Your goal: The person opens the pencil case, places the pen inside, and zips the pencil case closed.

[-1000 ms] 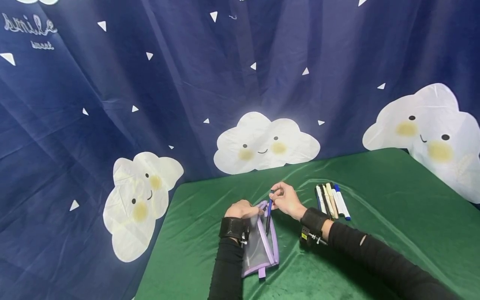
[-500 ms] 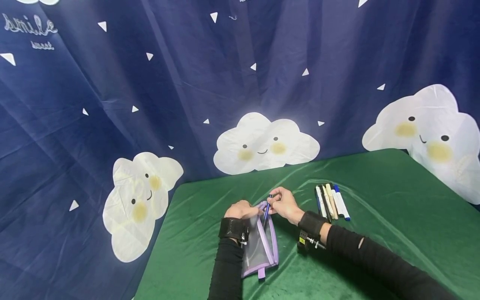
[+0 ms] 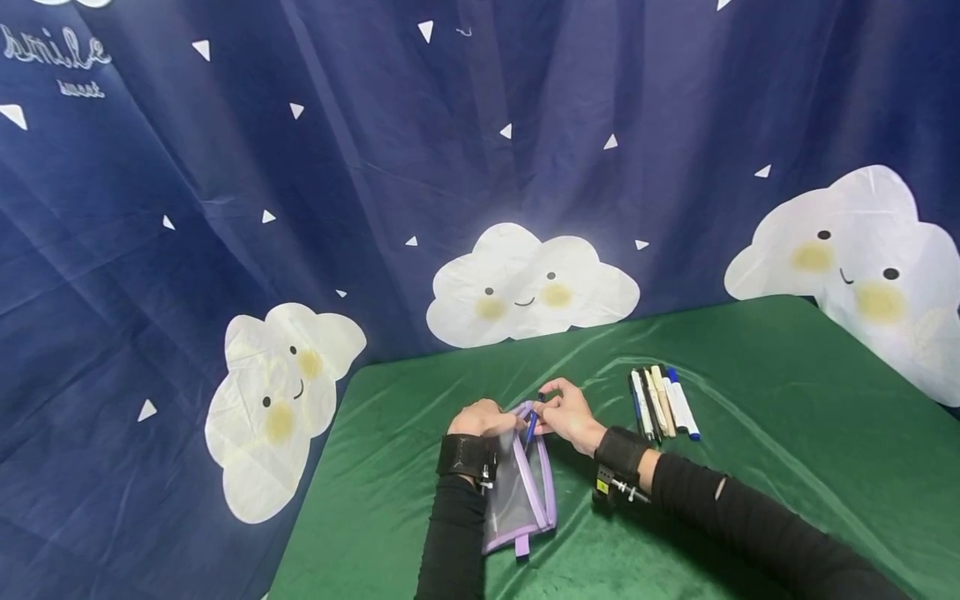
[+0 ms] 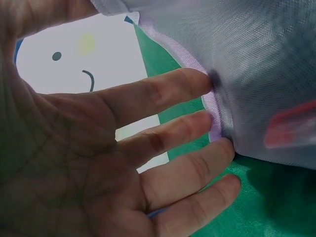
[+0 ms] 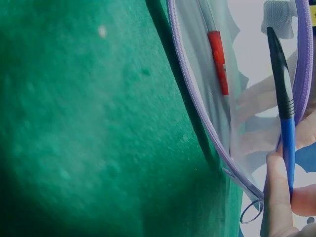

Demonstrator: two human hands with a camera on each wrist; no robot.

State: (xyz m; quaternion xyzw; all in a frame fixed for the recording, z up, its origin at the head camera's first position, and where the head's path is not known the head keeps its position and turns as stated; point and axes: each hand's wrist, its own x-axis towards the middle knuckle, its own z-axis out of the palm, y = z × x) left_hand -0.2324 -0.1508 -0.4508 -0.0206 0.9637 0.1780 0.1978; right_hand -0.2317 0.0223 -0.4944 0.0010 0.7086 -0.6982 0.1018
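Left hand at the far left of the mesh pencil pouch, fingers extended and slightly parted, some fingertips touching its side. Right hand at the pouch's far right, finger and thumb pinching a pen. Black-sleeved left forearm along the pouch's left; black-sleeved right forearm slanting to its near right.

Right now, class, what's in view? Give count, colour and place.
Pouch: one, grey, purple-trimmed, on cloth
Blue pen: one, blue and black, at pouch mouth
Second pen: one, red-ended, inside pouch
Loose pens: about seven, multicoloured, right side
Cloth: one, green, beneath
Backdrop: one, navy, behind
Clouds, triangles: many, white, on backdrop
Lettering: two words, pale, upper left
Wristbands: two, black, lower middle
Sleeves: two, black, at bottom
Left hand: one, touching pouch
Right hand: one, pinching blue pen
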